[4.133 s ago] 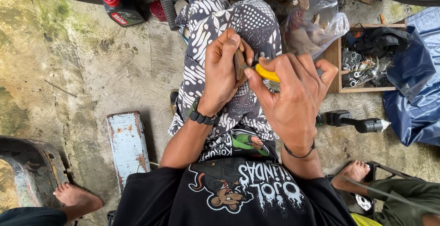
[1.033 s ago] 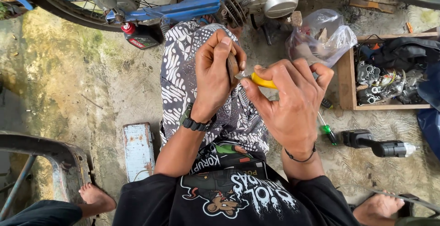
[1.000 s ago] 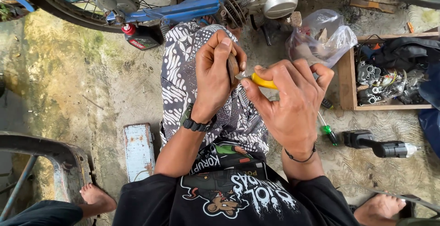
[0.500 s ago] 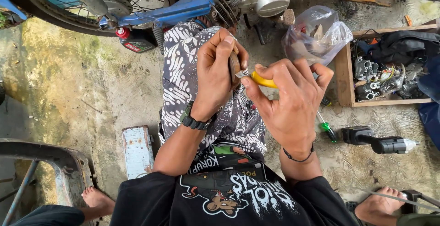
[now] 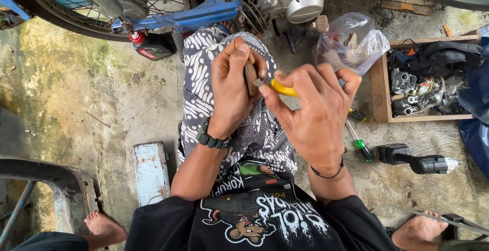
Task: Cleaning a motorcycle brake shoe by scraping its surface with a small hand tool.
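Yellow-handled tool (image 5: 283,87) sits clenched in the right hand (image 5: 313,116), its tip against a small brown part (image 5: 250,76) — pinched tight in the left hand (image 5: 232,90) above the lap. Beyond lie a screwdriver (image 5: 359,140), plastic bag (image 5: 351,39), wooden box (image 5: 381,90) and blue motorbike (image 5: 204,11).

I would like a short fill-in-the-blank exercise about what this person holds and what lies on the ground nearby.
1. The right hand grips a tool with a ____ handle.
2. The left hand has a black ____ on its wrist.
3. The green-handled screwdriver lies on the ground beside the wooden ____ of metal parts.
4. The clear plastic bag lies next to the ____ motorbike frame.

Missing words: yellow; watch; box; blue
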